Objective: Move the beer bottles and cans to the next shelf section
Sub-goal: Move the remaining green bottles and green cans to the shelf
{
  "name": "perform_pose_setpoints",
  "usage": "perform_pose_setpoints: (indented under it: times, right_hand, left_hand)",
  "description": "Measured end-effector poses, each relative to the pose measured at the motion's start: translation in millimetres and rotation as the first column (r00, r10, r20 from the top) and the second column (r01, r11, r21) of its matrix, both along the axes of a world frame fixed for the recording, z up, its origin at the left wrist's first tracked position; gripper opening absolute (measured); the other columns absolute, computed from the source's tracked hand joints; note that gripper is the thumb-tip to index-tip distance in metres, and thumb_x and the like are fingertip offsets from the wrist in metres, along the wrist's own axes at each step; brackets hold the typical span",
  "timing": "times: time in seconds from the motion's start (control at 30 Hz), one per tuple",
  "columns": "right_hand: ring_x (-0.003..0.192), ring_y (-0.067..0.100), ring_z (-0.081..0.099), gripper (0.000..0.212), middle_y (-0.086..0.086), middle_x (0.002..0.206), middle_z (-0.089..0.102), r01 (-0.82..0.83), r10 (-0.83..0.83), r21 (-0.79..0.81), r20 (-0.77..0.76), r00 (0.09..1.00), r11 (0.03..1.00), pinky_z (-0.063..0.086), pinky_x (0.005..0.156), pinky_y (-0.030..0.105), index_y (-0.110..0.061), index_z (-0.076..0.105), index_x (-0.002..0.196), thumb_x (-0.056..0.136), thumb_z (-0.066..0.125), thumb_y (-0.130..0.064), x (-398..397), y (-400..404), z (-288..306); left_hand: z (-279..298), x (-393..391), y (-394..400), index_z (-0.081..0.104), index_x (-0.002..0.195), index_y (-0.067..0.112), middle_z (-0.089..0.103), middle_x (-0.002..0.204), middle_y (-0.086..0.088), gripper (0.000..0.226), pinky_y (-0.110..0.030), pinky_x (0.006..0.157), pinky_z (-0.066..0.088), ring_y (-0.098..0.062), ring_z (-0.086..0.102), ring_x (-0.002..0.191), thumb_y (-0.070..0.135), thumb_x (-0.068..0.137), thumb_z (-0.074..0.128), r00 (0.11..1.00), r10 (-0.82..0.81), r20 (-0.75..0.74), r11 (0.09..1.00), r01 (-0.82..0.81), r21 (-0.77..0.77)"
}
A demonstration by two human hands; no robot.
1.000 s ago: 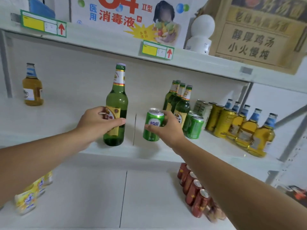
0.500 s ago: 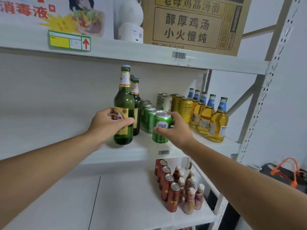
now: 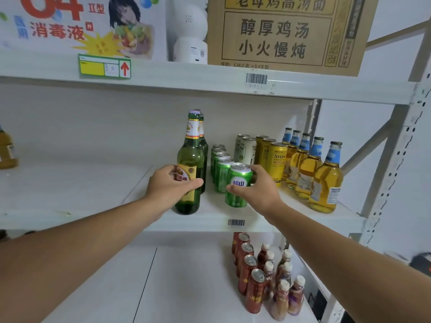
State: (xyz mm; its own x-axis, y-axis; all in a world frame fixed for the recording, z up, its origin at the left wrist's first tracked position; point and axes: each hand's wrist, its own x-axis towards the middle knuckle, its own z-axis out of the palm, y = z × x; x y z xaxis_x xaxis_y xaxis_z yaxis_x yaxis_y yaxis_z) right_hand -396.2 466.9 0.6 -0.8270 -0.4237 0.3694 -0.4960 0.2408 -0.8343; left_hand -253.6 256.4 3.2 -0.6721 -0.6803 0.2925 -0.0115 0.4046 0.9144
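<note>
The left hand (image 3: pixel 172 186) is wrapping its fingers and thumb around a tall green bottle (image 3: pixel 190 164). The bottle is standing straight up near the front edge of the middle shelf (image 3: pixel 210 217). Another green bottle (image 3: pixel 203 145) is standing right behind it.

The right hand (image 3: pixel 258 188) is holding a green can (image 3: pixel 238 185), with the thumb on the front and the fingers curling round the back. The can is upright at the front of a row of green cans (image 3: pixel 220 169) that is going back toward the wall. I cannot tell if the can is touching the shelf or is just above it.

To the right, white cans (image 3: pixel 245 149) and yellow cans (image 3: pixel 276 159) are standing close together. Past them, a row of yellow bottles (image 3: pixel 325 178) with blue labels is lining the right end of the shelf.

On the shelf below, red cans (image 3: pixel 247 266) and small bottles (image 3: pixel 283 297) are standing in rows. On the top shelf, a brown box (image 3: pixel 286 33) is sitting next to a white round thing (image 3: pixel 190 36).
</note>
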Motion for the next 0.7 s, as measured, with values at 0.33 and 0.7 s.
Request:
perform_pose_setpoints:
  times: [0.33, 0.7]
  right_hand:
    - [0.093, 0.005, 0.070, 0.082, -0.009, 0.109, 0.070, -0.016, 0.016, -0.022, 0.029, 0.999, 1.000, 0.065, 0.082, 0.036, -0.025, 0.051, 0.142, 0.075, 0.099, -0.031, -12.7, -13.5, -18.9]
    - [0.105, 0.014, 0.069, 0.092, -0.003, 0.121, 0.073, 0.049, -0.049, 0.012, -0.039, 0.998, 0.999, 0.063, 0.094, 0.043, -0.028, 0.048, 0.151, 0.075, 0.097, -0.043, -21.2, -36.5, -33.7]
  left_hand:
    - [-10.4, -15.1, -4.5, 0.074, 0.108, 0.030, 0.081, 0.103, 0.011, 0.045, -0.042, 0.094, 0.065, -0.010, 0.077, 0.100, 0.046, 0.073, 0.097, 1.000, 0.004, 0.026, 0.999, -0.003, -0.032]
    - [-19.5, -31.6, -4.7, 0.069, 0.115, 0.031, 0.076, 0.105, 0.013, 0.050, -0.021, 0.072, 0.053, -0.002, 0.071, 0.095, 0.053, 0.076, 0.092, 0.994, 0.101, 0.042, 0.973, -0.090, -0.212]
